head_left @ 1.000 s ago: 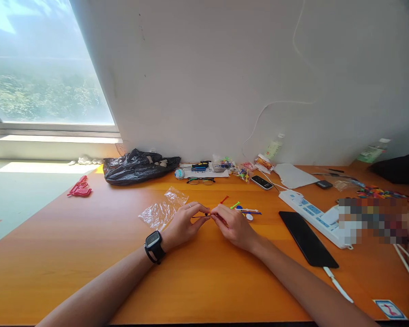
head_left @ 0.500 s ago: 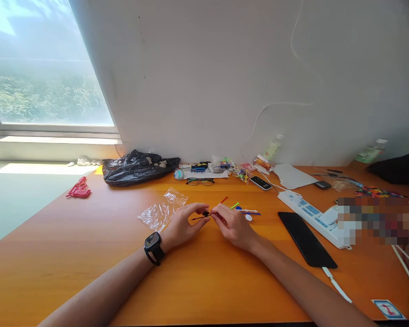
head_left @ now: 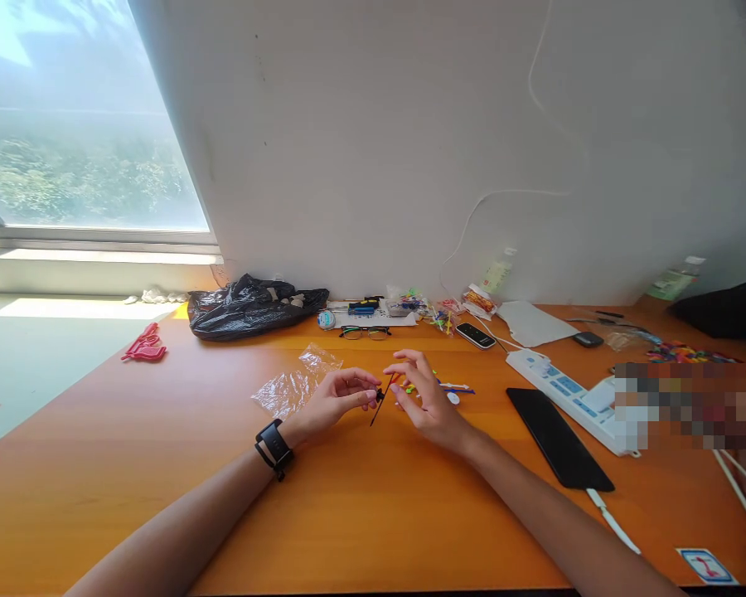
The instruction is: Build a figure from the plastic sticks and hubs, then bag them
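Above the middle of the table, my left hand (head_left: 341, 395) pinches a small black part with a thin black rod (head_left: 376, 412) through or against it. The rod stands tilted, its lower end pointing down toward me. Close on the other side is my right hand (head_left: 428, 404), fingers apart and curved around the rod's upper end; whether a fingertip touches it I cannot tell. Behind the right hand lie small coloured plastic pieces, among them a white disc (head_left: 452, 399) and a blue stick (head_left: 463, 390). A clear plastic bag (head_left: 286, 392) lies flat beside my left hand.
At the back are a black plastic bag (head_left: 249, 308), eyeglasses (head_left: 365, 332) and packets of small parts. On the right lie a black phone (head_left: 559, 439) with a charging cable, and a white power strip (head_left: 565, 395). Red plastic pieces (head_left: 145, 344) sit far left. A person's blurred hand shows at right.
The black rod has swung from nearly flat to steeply tilted. My right hand's fingers have opened off their pinch, while my left hand keeps hold of the black part.
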`<state>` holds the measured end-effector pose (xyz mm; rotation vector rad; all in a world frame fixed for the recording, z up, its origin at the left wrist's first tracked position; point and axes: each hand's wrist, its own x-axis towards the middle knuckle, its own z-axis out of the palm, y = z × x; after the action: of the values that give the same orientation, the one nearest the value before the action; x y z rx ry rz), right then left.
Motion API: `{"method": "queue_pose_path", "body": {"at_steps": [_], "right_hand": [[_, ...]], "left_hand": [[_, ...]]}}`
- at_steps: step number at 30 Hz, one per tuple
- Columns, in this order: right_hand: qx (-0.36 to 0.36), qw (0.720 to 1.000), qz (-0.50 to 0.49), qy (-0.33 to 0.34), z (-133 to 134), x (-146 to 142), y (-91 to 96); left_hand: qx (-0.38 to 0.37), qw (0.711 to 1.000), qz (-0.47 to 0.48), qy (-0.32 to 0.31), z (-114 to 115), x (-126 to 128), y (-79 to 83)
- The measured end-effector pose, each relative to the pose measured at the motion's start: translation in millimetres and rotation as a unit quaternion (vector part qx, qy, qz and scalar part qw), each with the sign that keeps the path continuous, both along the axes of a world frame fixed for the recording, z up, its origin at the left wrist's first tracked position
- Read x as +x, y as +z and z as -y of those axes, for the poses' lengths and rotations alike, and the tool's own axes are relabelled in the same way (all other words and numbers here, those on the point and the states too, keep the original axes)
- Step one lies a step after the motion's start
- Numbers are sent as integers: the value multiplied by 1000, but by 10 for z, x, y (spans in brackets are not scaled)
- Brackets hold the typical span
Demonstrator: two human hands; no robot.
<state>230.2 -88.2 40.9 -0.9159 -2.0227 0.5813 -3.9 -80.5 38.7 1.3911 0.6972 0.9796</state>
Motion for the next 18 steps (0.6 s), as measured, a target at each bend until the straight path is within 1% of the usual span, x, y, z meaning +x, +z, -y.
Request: {"method": "queue_pose_path", "body": {"at_steps": [2, 4, 6, 8, 10, 13, 15, 18], "right_hand": [[10, 1000, -11, -22, 2, 27, 32], [1, 1000, -15, -17, 3, 61, 57], [-23, 1000, -14, 0, 4, 90, 61], [-57, 998, -3, 32, 2, 107, 51], [-104, 992, 4, 79, -4, 115, 41], [-168, 977, -26, 128, -18, 122, 47], [-171, 975, -69, 127, -29, 128, 58], [-154, 976, -110, 112, -52, 135, 56]], "left_hand": [[-2, 1000, 0, 23, -11, 1, -11], [2, 999, -6, 40, -19, 2, -12], [7, 999, -14, 49, -22, 4, -6], [10, 998, -18, 61, -22, 6, 0], [12, 996, -15, 85, -26, 5, 1], [12, 991, -1, 130, -39, 3, -5], [10, 990, 3, 143, -45, 1, -7], [2, 990, 5, 144, -42, 2, 2]]}}
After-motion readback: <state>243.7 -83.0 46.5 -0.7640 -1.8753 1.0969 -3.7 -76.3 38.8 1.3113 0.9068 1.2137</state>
